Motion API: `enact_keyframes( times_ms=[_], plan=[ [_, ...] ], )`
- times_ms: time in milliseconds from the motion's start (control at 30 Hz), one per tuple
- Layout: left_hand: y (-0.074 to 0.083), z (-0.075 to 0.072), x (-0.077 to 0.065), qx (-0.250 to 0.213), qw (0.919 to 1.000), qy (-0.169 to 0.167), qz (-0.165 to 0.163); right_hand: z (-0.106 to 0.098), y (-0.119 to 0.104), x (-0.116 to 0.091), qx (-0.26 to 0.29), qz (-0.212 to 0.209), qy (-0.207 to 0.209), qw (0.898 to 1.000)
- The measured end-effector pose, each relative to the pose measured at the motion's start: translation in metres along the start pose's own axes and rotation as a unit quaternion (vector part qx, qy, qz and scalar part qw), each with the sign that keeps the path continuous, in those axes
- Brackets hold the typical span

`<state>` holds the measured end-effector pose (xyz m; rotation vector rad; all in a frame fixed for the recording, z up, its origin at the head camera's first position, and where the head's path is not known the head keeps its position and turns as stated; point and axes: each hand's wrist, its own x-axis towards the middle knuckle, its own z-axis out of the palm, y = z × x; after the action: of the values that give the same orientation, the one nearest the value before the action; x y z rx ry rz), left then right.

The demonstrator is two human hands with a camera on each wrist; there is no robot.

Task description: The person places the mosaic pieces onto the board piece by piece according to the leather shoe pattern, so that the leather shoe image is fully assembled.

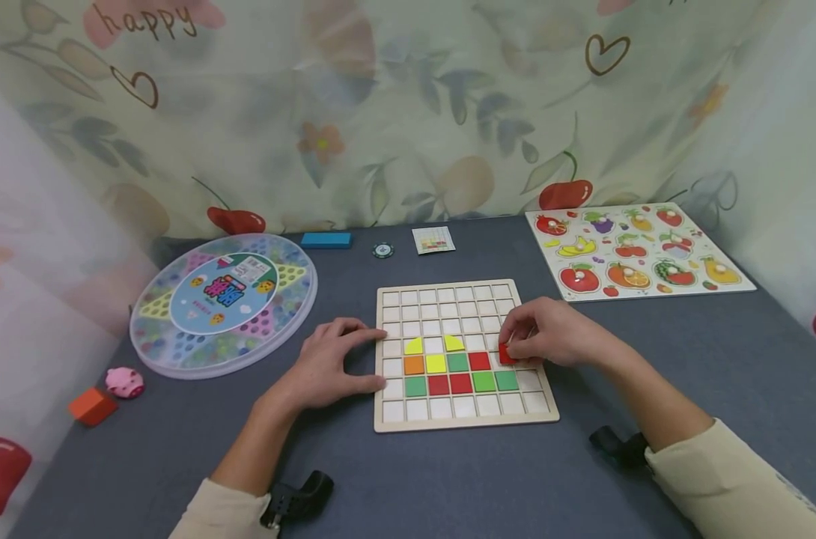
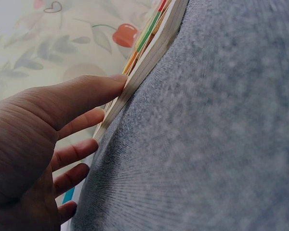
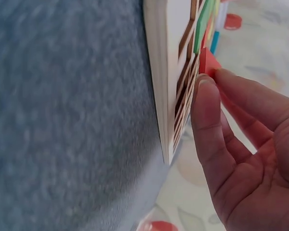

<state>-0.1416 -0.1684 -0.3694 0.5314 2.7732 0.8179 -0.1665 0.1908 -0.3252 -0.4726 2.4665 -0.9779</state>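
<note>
A square wooden grid board (image 1: 478,421) lies on the table, its middle cells filled with coloured tiles in orange, yellow, green and red. My right hand (image 1: 559,333) pinches a red tile (image 1: 506,355) between thumb and fingers over the right part of the board. In the right wrist view the red tile (image 3: 208,62) is tilted up at the grid's surface. My left hand (image 1: 330,361) rests at the board's left edge, thumb and index finger touching the rim, fingers fairly straight. The left wrist view shows the left thumb (image 2: 98,89) against the board's side.
A round board-game box (image 1: 300,314) sits left, near a pink pig figure (image 1: 124,382) and an orange block (image 1: 93,406). Behind the grid lie a blue block (image 1: 326,240), a chip (image 1: 383,251) and a pattern card (image 1: 433,240). A fruit puzzle board (image 1: 603,258) lies back right.
</note>
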Motion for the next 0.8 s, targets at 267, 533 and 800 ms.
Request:
enact_keyframes(
  times_ms=[267, 533, 800],
  plan=[
    [0.0, 0.0, -0.001, -0.003, 1.0, 0.0, -0.004, 0.007, -0.008, 0.008, -0.028, 0.02, -0.01, 0.999],
    [0.0, 0.0, -0.002, -0.002, 1.0, 0.002, -0.004, 0.012, -0.007, 0.01, -0.05, 0.009, -0.006, 0.999],
    [0.003, -0.001, 0.001, 0.0, 1.0, -0.001, 0.003, 0.01, -0.008, 0.006, -0.065, 0.021, 0.003, 0.998]
  ],
)
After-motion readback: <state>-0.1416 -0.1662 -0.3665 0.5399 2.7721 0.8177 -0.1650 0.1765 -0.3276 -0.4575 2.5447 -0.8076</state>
